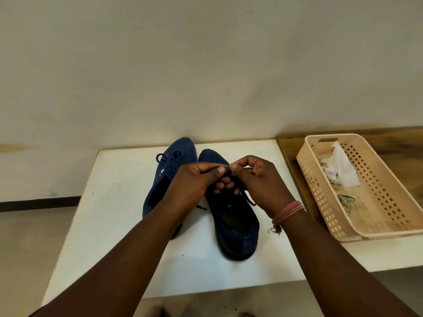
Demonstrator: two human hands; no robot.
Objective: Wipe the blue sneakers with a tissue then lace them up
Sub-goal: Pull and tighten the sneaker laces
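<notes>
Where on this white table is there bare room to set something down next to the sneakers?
The widest bare patch is on the white table, between its left edge and the left sneaker. A narrower strip lies between the right sneaker and the beige basket. The middle is crowded: both hands pinch the lace there.

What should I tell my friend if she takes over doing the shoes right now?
Left hand and right hand: both pinch the dark blue lace above the right sneaker, fingers meeting in the middle.
Left sneaker: on the white table, already laced with a bow.
Right sneaker: beside it, lace ends hang loose, no bow yet.
Used tissue: lies in the beige basket to the right, so wiping looks finished.
Left to do: finish and tie the right sneaker's lace.
</notes>
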